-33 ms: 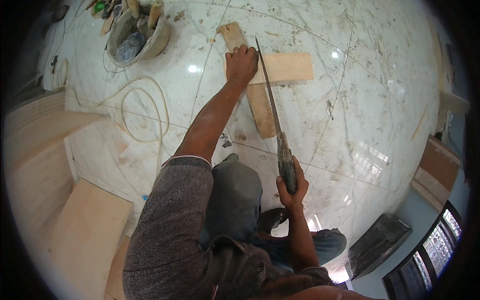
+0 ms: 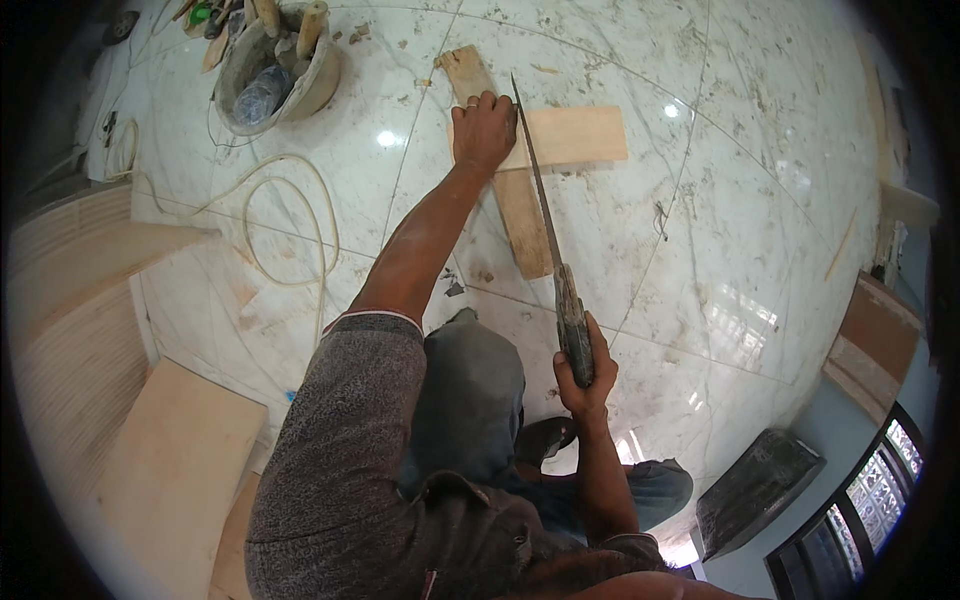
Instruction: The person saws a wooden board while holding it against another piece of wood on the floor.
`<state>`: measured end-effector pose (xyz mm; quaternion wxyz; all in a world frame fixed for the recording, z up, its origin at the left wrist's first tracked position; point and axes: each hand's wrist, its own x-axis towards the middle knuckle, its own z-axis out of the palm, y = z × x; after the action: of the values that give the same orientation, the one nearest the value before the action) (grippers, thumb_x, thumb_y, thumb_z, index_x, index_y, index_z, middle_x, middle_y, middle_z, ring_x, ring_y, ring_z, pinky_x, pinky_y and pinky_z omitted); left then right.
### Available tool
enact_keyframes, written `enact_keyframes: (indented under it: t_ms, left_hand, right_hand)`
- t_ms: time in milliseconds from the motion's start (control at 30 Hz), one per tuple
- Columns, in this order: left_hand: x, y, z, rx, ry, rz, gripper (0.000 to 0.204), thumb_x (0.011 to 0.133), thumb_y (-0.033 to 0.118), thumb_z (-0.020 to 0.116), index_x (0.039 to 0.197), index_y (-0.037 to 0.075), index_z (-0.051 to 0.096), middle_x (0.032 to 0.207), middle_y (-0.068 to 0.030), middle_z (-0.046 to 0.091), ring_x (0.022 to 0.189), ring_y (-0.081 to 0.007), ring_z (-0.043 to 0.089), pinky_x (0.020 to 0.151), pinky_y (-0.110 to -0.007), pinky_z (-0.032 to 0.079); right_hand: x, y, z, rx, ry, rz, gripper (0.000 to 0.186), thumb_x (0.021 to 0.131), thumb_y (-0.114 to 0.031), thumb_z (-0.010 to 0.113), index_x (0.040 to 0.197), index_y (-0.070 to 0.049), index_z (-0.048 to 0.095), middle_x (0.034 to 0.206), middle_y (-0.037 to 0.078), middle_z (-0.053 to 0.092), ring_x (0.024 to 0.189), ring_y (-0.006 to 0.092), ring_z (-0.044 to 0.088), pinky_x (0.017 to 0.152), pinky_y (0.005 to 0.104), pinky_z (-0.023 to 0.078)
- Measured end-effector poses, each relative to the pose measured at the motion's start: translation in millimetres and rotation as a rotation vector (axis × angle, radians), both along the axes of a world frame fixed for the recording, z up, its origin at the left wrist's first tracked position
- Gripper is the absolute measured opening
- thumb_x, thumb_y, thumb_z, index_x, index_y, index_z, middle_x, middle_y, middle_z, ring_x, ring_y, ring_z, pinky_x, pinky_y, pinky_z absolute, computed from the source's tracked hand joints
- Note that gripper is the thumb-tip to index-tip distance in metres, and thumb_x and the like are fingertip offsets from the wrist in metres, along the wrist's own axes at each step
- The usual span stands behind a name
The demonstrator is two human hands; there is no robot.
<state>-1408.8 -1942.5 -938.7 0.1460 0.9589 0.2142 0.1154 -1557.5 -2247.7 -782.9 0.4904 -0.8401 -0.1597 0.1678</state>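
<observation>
A hand saw (image 2: 543, 205) stretches away from me, its narrow blade lying across a pale wooden board (image 2: 578, 134). My right hand (image 2: 588, 370) is wrapped round the saw's worn, dark handle. At the board's left end, my left hand (image 2: 485, 130) presses down with bent fingers, gripping it just left of the blade. Under the board, crossing it at an angle, lies a rougher brown plank (image 2: 524, 225) on the floor. The left hand hides the board's left end and part of the plank.
A bucket (image 2: 318, 95) of tools stands at the far left, near a looped pale hose (image 2: 245, 215). Wooden panels (image 2: 180, 440) lie at the lower left. A dark slab-like object (image 2: 758, 490) is at the lower right by the barred window (image 2: 875, 490). Debris dots the tiled floor (image 2: 740, 250).
</observation>
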Motion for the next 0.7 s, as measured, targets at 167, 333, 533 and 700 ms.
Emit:
enact_keyframes:
  t_ms: [167, 333, 533, 700]
  left_hand:
    - [0, 5, 0, 0.017, 0.021, 0.014, 0.017, 0.092, 0.026, 0.053, 0.095, 0.01, 0.059, 0.093, -0.0084, 0.054, 0.093, -0.0271, 0.055, 0.079, -0.045, 0.035]
    - [0, 0, -2, -0.003, -0.041, -0.016, 0.015, 0.09, 0.025, 0.054, 0.092, 0.011, 0.06, 0.092, -0.0081, 0.054, 0.091, -0.027, 0.054, 0.077, -0.044, 0.034]
    - [-1, 3, -4, 0.013, -0.017, 0.017, 0.015, 0.09, 0.025, 0.055, 0.091, 0.011, 0.059, 0.089, -0.0081, 0.054, 0.088, -0.0269, 0.053, 0.078, -0.042, 0.033]
    - [0, 3, -4, 0.065, 0.019, 0.002, 0.015, 0.09, 0.024, 0.055, 0.09, 0.01, 0.059, 0.09, -0.0077, 0.055, 0.089, -0.0261, 0.054, 0.078, -0.042, 0.033]
  right_hand:
    - [9, 12, 4, -0.1, 0.044, 0.013, 0.065, 0.076, -0.012, 0.068, 0.134, 0.003, 0.045, 0.094, 0.017, 0.067, 0.075, 0.0218, 0.067, 0.069, 0.0315, 0.052]
    - [13, 12, -8, -0.046, 0.107, -0.046, 0.06, 0.077, -0.008, 0.065, 0.133, 0.004, 0.046, 0.095, 0.012, 0.066, 0.083, 0.0156, 0.061, 0.078, 0.0281, 0.049]
    - [15, 31, -7, -0.037, 0.141, -0.016, 0.062, 0.077, -0.011, 0.064, 0.134, 0.001, 0.044, 0.099, 0.023, 0.066, 0.084, 0.0287, 0.069, 0.072, 0.0348, 0.053]
    - [-12, 2, 0, -0.018, 0.148, -0.061, 0.062, 0.075, -0.008, 0.063, 0.134, 0.003, 0.046, 0.097, 0.016, 0.067, 0.081, 0.0176, 0.064, 0.077, 0.0297, 0.05]
